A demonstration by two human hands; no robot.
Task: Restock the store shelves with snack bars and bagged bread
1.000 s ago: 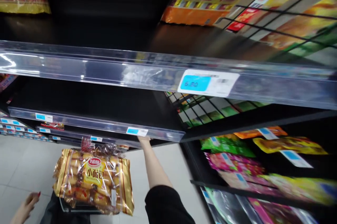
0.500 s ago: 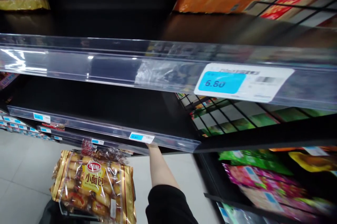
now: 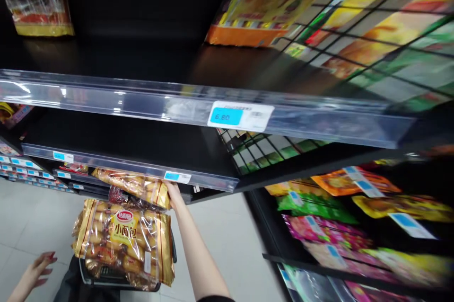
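Observation:
My right hand [image 3: 173, 193] reaches under the lower shelf's clear price rail [image 3: 127, 167] and grips the end of a gold bag of small breads [image 3: 136, 186], which sticks out leftward from beneath the shelf. Below it, another gold bread bag [image 3: 124, 243] with a red and yellow label lies on top of a dark basket [image 3: 106, 276]. My left hand [image 3: 37, 269] hangs open at the lower left, fingers spread, holding nothing.
Black shelves fill the view; the upper shelf's rail carries a blue 6.80 price tag [image 3: 239, 116]. A wire divider [image 3: 354, 32] and colourful snack packets [image 3: 336, 212] hang to the right. A bread bag [image 3: 37, 1] stands top left. Pale floor tiles [image 3: 28, 217] lie below.
My right hand, earlier hidden under the lower shelf edge, has come out holding a gold bread bag. My left hand is back in view at the lower left. The view shifted slightly.

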